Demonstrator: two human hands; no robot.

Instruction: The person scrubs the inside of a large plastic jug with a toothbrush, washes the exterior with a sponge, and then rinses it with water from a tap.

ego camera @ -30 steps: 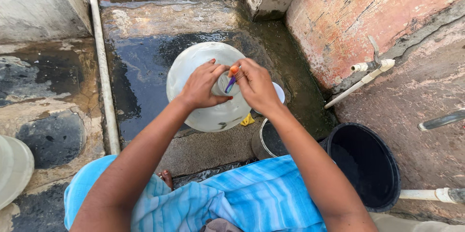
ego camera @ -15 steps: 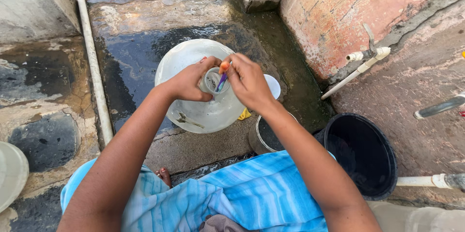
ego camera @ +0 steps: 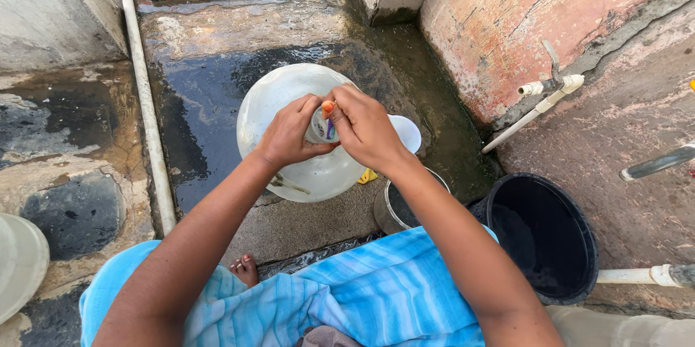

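A: Where is the big translucent water jug [ego camera: 289,173]?

B: It stands on the wet concrete floor [ego camera: 210,93], just in front of the person's knees, and we look down on its round top. All other places I give from this jug.

A: What do the hands do?

B: The left hand [ego camera: 289,133] is closed around the neck of the jug, on its left side. The right hand [ego camera: 365,126] is over the mouth, with the fingers pinched together on a small brush with an orange tip [ego camera: 328,111], which points down into the opening.

A: And around the jug?

B: Just beside it on the right lies a white lid [ego camera: 407,133], and near it a small metal pot [ego camera: 397,209]. Further right stands a black bucket [ego camera: 543,235], under a white tap pipe [ego camera: 536,104] on the reddish wall [ego camera: 499,21]. To the left of the jug a thin white pipe [ego camera: 148,122] runs along the floor.
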